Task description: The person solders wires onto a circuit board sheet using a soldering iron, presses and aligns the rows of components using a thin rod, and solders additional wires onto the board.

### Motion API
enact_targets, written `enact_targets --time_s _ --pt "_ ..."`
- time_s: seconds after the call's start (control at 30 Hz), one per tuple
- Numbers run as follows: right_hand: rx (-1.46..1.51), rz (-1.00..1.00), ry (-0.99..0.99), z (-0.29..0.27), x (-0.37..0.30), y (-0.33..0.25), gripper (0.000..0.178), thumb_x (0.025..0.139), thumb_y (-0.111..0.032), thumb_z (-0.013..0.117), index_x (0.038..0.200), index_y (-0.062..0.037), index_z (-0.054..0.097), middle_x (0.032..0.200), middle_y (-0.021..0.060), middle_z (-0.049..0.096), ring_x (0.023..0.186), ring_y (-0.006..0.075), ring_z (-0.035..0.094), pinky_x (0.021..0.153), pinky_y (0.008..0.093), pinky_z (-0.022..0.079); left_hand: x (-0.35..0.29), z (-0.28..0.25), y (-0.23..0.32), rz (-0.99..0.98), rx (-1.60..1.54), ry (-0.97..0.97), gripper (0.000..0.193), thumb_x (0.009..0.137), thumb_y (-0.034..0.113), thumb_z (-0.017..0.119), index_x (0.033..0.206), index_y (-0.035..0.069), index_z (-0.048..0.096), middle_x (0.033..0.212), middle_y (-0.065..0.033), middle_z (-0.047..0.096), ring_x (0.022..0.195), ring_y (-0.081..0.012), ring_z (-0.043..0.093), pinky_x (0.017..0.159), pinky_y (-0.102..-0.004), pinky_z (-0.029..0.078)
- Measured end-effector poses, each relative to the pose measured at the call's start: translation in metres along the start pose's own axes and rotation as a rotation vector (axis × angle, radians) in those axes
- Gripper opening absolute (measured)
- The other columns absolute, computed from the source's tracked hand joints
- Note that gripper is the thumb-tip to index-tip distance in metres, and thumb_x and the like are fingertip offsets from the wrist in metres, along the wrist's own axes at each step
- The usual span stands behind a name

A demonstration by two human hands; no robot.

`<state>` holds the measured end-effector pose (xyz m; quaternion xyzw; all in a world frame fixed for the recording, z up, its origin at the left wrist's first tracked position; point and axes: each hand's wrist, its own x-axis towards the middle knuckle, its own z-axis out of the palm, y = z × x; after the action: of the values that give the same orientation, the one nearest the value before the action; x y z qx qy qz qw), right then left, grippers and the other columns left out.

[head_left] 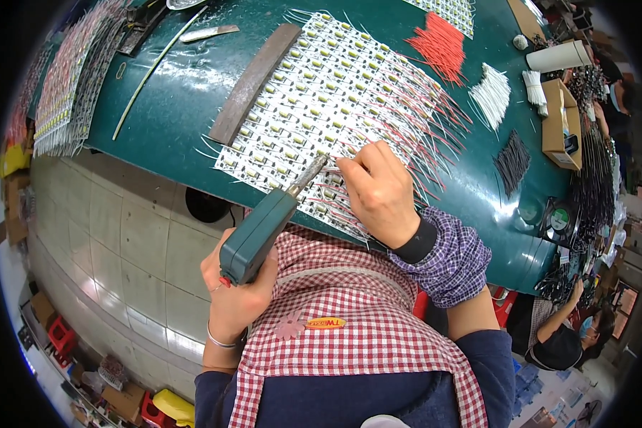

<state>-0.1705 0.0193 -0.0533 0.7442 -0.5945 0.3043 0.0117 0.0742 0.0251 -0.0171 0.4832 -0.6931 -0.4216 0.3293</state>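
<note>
From where I stand: left hand [228, 303] low, in front of the belly, closed in a full wrap grip, fingers curled round on the outer side. Left wrist [223, 334] nearly in line with its steep forearm. Right hand [381, 200] farther forward, back of hand uppermost, thumb and forefinger drawn together at the tips, other fingers folded under. Right forearm [471, 314] slants inward from a bent elbow. Hands apart, not touching.
</note>
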Motion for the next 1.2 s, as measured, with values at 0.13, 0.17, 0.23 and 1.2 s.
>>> enact_targets --time_s 0.13,0.17,0.23,1.2 --pt "-0.012 -0.002 -0.004 0.000 0.001 -0.001 0.017 0.074 0.005 0.072 0.090 -0.0007 0.068 0.075 0.0077 0.050 0.070 0.0244 0.053 0.058 0.0362 0.045 -0.001 0.002 0.000 -0.020 -0.069 0.036 0.015 0.076 -0.003 0.071 0.090 -0.002 0.065 0.079 -0.0092 0.063 0.061 -0.0190 0.061 0.057 -0.0299 0.047" --pt "-0.013 -0.002 -0.004 0.000 0.001 -0.001 0.017 0.074 0.005 0.072 0.090 -0.0007 0.068 0.075 0.0077 0.050 0.070 0.0244 0.053 0.058 0.0362 0.045 -0.001 0.001 0.000 -0.023 -0.050 0.028 0.015 0.076 -0.003 0.071 0.089 -0.003 0.065 0.079 -0.0094 0.063 0.061 -0.0196 0.061 0.057 -0.0300 0.047" --pt "-0.020 -0.002 -0.010 -0.001 0.001 -0.001 0.018 0.074 0.005 0.072 0.091 -0.0008 0.068 0.075 0.0077 0.051 0.071 0.0244 0.054 0.058 0.0361 0.045 -0.001 0.000 0.000 -0.024 -0.031 0.019 0.015 0.075 -0.003 0.071 0.089 -0.003 0.065 0.079 -0.0095 0.063 0.061 -0.0202 0.062 0.057 -0.0301 0.047" --pt "0.083 0.089 -0.008 -0.006 -0.012 -0.007 0.024 0.075 0.002 0.077 0.098 -0.0024 0.070 0.087 0.0093 0.061 0.078 0.0267 0.060 0.067 0.0373 0.049 -0.019 -0.001 0.001 -0.327 -0.339 0.170 0.021 0.078 0.000 0.079 0.097 -0.003 0.071 0.090 -0.0066 0.074 0.076 -0.0109 0.069 0.070 -0.0243 0.053"
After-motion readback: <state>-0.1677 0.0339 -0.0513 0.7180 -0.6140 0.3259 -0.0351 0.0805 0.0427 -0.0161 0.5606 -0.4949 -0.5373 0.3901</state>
